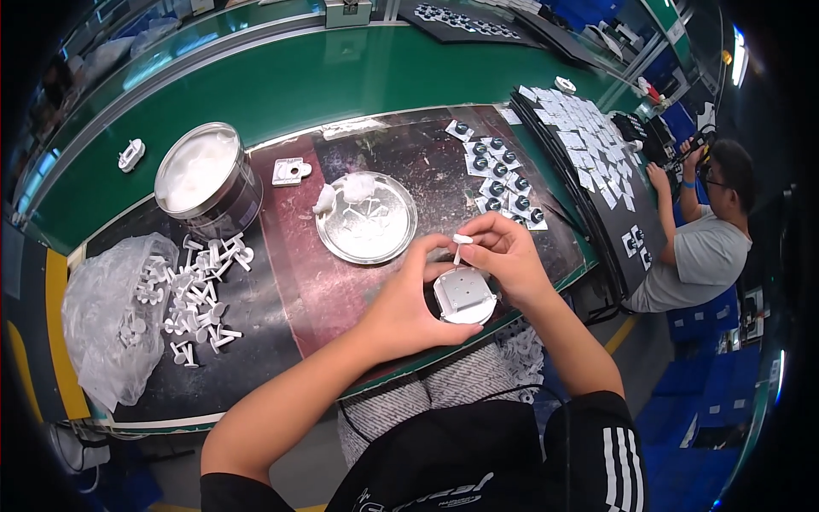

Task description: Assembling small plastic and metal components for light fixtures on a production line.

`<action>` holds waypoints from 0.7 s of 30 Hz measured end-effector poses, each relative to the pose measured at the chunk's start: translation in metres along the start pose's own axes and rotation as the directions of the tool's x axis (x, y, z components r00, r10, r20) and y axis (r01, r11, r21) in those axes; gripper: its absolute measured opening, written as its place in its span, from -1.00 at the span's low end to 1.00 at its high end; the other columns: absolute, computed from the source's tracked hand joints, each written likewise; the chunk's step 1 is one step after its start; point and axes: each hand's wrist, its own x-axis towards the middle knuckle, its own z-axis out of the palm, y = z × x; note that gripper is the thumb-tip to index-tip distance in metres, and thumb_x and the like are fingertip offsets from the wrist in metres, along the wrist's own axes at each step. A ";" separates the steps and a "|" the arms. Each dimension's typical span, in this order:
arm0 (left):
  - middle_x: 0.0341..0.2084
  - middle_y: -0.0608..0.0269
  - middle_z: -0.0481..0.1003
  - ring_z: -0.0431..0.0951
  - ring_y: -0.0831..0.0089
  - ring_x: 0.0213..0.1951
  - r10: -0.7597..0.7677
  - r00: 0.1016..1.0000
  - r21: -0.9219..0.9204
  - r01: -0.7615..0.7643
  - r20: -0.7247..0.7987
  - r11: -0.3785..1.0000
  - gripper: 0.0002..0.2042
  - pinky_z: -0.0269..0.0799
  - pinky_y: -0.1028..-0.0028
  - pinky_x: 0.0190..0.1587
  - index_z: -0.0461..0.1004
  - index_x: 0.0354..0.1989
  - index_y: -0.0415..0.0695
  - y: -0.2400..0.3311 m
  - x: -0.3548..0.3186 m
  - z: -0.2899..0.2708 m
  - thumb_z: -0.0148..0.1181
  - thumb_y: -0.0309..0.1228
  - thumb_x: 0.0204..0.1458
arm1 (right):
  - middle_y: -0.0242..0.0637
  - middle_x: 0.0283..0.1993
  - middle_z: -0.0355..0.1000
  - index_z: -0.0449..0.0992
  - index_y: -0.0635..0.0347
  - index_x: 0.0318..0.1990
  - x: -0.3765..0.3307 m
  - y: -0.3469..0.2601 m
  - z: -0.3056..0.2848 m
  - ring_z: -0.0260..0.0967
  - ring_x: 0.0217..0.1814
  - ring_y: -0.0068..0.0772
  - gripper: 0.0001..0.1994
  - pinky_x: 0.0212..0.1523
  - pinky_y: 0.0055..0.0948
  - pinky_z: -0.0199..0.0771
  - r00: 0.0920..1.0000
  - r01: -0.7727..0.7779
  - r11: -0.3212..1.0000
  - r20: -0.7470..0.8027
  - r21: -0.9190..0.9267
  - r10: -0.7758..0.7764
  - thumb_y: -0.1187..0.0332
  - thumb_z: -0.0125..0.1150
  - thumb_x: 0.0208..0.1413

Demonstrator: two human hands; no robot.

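Housing (466, 293), white, rests in the grip of our left hand (403, 300). With our right hand (509, 260) we pinch a flat-headed white peg (461, 241) near the housing's far edge.

Bright ctr, dark warped rim; far bkgd prob. soft.

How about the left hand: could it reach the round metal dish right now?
Probably yes: the dish lies just beyond the left hand, with nothing visible standing between them. That hand is holding a white part, though, so it would likely need freeing first.
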 end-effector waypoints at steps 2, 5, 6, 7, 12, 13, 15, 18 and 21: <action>0.13 -0.19 0.55 0.55 0.05 0.25 0.010 1.000 0.020 -0.010 -0.007 1.000 0.04 0.41 0.20 0.29 0.08 0.38 -0.20 0.000 0.000 0.000 0.65 -0.21 -0.26 | -0.16 -0.10 0.64 0.52 0.30 -0.01 0.000 0.000 0.001 0.63 -0.06 -0.47 -0.75 -0.05 -0.50 0.67 1.000 -0.002 1.000 -0.001 0.011 0.002 0.53 0.40 0.20; 0.14 -0.19 0.55 0.55 0.05 0.25 0.009 1.000 0.025 -0.009 -0.004 1.000 0.04 0.41 0.20 0.30 0.08 0.39 -0.20 0.001 0.000 0.000 0.65 -0.21 -0.26 | -0.17 -0.10 0.64 0.52 0.30 -0.01 0.000 0.000 0.001 0.64 -0.03 -0.45 -0.75 -0.02 -0.49 0.67 1.000 -0.015 1.000 0.004 0.024 0.015 0.53 0.40 0.20; 0.13 -0.19 0.55 0.55 0.05 0.25 0.012 1.000 0.022 -0.012 -0.003 1.000 0.04 0.41 0.20 0.30 0.08 0.39 -0.20 0.001 0.000 0.000 0.65 -0.21 -0.26 | -0.17 -0.10 0.64 0.52 0.30 0.00 0.000 0.000 0.001 0.64 -0.01 -0.44 -0.75 -0.01 -0.48 0.68 1.000 -0.026 0.999 0.008 0.026 0.025 0.54 0.40 0.20; 0.13 -0.19 0.55 0.55 0.05 0.25 0.015 1.000 0.019 -0.015 -0.002 1.000 0.04 0.41 0.19 0.30 0.08 0.39 -0.20 0.002 0.000 0.000 0.65 -0.21 -0.26 | -0.17 -0.10 0.64 0.52 0.30 0.00 0.000 0.000 0.000 0.64 -0.01 -0.44 -0.75 -0.01 -0.48 0.68 1.000 -0.025 0.999 0.009 0.026 0.025 0.54 0.40 0.20; 0.13 -0.20 0.56 0.56 0.04 0.24 0.012 1.000 0.032 -0.013 0.001 0.999 0.04 0.42 0.19 0.29 0.07 0.39 -0.20 0.001 0.000 0.000 0.65 -0.21 -0.26 | -0.17 -0.09 0.64 0.52 0.32 0.00 0.001 -0.003 -0.003 0.64 0.01 -0.43 -0.75 0.01 -0.46 0.68 1.000 -0.028 0.999 0.012 0.020 0.028 0.54 0.40 0.20; 0.12 -0.21 0.56 0.56 0.03 0.23 0.008 1.000 0.034 -0.008 0.003 0.999 0.05 0.42 0.19 0.29 0.07 0.39 -0.21 0.001 0.000 0.000 0.64 -0.22 -0.26 | -0.17 -0.09 0.64 0.52 0.32 0.00 0.001 -0.003 -0.003 0.64 0.01 -0.43 -0.75 0.01 -0.46 0.68 1.000 -0.028 0.999 0.013 0.020 0.028 0.54 0.40 0.20; 0.12 -0.21 0.56 0.56 0.03 0.23 0.018 1.000 0.027 -0.018 -0.001 0.999 0.05 0.42 0.20 0.29 0.07 0.39 -0.22 -0.001 0.000 0.000 0.64 -0.22 -0.26 | -0.16 -0.09 0.64 0.52 0.32 0.00 0.000 -0.003 -0.001 0.64 0.01 -0.42 -0.75 0.02 -0.46 0.68 0.999 -0.035 0.998 0.021 0.043 0.034 0.55 0.40 0.20; 0.12 -0.22 0.56 0.57 0.02 0.22 0.031 1.000 0.031 -0.031 -0.004 0.999 0.05 0.42 0.20 0.28 0.07 0.39 -0.23 -0.001 0.000 0.000 0.65 -0.21 -0.26 | -0.16 -0.09 0.64 0.52 0.32 0.00 0.000 -0.001 -0.003 0.64 0.02 -0.41 -0.75 0.02 -0.46 0.68 0.999 -0.029 0.999 0.026 0.019 0.029 0.55 0.39 0.20; 0.12 -0.22 0.55 0.56 0.02 0.23 0.032 0.999 0.041 -0.032 -0.003 0.999 0.05 0.42 0.19 0.29 0.07 0.39 -0.23 0.000 0.001 0.000 0.65 -0.22 -0.26 | -0.16 -0.09 0.63 0.52 0.33 0.00 0.000 -0.003 -0.002 0.64 0.03 -0.40 -0.75 0.02 -0.46 0.68 0.999 -0.030 0.999 0.024 0.011 0.030 0.55 0.39 0.20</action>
